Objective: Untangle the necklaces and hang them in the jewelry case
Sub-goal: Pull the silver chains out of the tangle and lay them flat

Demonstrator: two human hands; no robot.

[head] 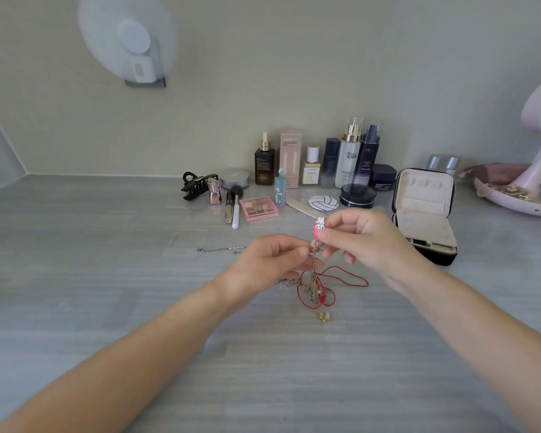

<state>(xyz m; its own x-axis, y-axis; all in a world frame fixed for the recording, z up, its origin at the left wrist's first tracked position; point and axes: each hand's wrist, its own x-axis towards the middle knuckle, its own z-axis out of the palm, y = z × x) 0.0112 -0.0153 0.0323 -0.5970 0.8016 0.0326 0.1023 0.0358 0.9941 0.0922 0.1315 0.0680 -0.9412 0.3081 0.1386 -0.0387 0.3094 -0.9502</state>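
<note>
Up off the worktop [107,276]: pink charm [319,228] pinched in the fingers [330,236] of the right hand [361,242], held highest. Just below, left hand [272,260] nipping the metal chain [313,260] between thumb and fingertip, remaining fingers loosely curled. Dangling from there into the knot [311,290], snarled with a red cord [347,276] and trailing onto the worktop between the two wrists.

Feather-light by the look of it, limp as string, no stiffness anywhere. Fine shiny links, probably slippery, likely to kink or snap under a hard tug. Red cord thin, round and softer, looping wide to the right; probably easier to grip, but apt to cinch tight if pulled. Best taken at the charm or a clasp end, the only solid bits, then teased loose at the knot with fingertips. No yanking.

Open and waiting near the right hand, just beyond it: jewelry case [444,257], dark zipped shell, pale velvety lining, lid upright. No necklace visible inside; hooks too small to make out.

Well apart on the left, a second silver chain [222,250] lying nearly straight. Just on the near side of the knot, a small gold piece [324,316], too blurred to name. At the back wall, glass and plastic bottles [350,157] in a row. Worktop grey, smooth, streaked like woodgrain.
</note>
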